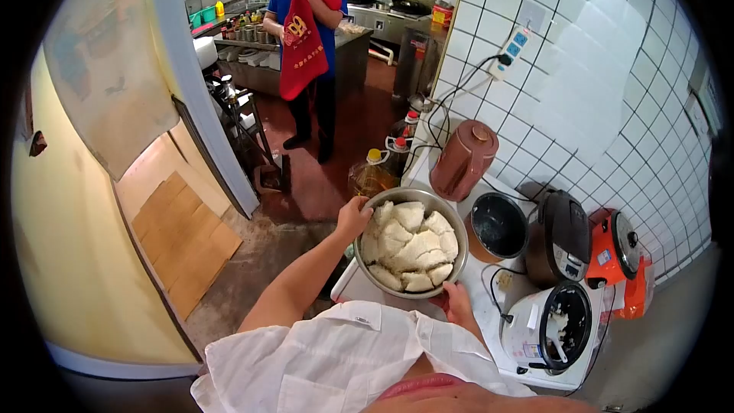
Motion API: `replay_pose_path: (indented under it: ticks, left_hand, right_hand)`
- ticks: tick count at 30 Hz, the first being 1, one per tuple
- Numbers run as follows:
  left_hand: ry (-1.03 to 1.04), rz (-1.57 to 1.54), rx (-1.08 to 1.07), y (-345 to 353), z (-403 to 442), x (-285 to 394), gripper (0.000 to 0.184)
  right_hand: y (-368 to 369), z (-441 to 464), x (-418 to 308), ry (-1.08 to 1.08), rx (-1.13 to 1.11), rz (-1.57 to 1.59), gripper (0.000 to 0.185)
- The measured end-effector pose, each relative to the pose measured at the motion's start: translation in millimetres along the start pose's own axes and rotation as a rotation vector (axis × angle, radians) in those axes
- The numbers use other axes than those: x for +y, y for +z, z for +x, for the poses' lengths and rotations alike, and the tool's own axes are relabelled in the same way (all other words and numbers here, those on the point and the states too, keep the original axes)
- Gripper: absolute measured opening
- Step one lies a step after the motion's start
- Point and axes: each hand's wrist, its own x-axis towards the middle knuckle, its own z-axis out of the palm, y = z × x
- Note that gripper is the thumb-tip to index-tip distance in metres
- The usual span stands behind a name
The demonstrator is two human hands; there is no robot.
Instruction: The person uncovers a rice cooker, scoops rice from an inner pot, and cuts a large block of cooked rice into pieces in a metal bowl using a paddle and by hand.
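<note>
A round metal bowl (463,239) full of white chunks that look like cooked rice (413,248) is between my hands, over the edge of a white table (478,291). My left hand (354,219) grips the rim at the bowl's upper left, with the fingers partly hidden behind it. At the lower right, my right hand (459,303) holds the bowl's side, its fingers reaching underneath. Close to my right hand stands an open white rice cooker (525,329), with rice remnants and a white paddle (560,350) inside.
Along the tiled wall are a reddish-brown jug (463,159), an open dark pot (499,222), a dark rice cooker (562,237) and an orange one (608,248). Oil bottles (372,172) stand beyond the bowl. A person (332,38) holding red cloth stands in the kitchen. Cables hang from a power strip (511,53).
</note>
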Motion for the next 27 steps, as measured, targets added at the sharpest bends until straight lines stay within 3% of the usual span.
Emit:
replay_pose_path:
  ticks: [13, 19, 27]
  left_hand:
    - [0.118, -0.101, 0.061, 12.4, 10.2, -24.5, 0.039]
    - [0.002, -0.098, 0.018, 1.7, 0.0, -3.2, 0.039]
    - [0.042, -0.051, -0.009, 4.6, 5.9, -12.1, 0.041]
  right_hand:
    - [-1.1, 1.9, -2.4, 0.019, -0.047, 0.0, 0.03]
    - [-1.1, 0.7, 0.9, 0.015, -0.021, 0.01, 0.036]
    - [-2.1, 2.3, -3.6, 0.025, -0.032, -0.038, 0.033]
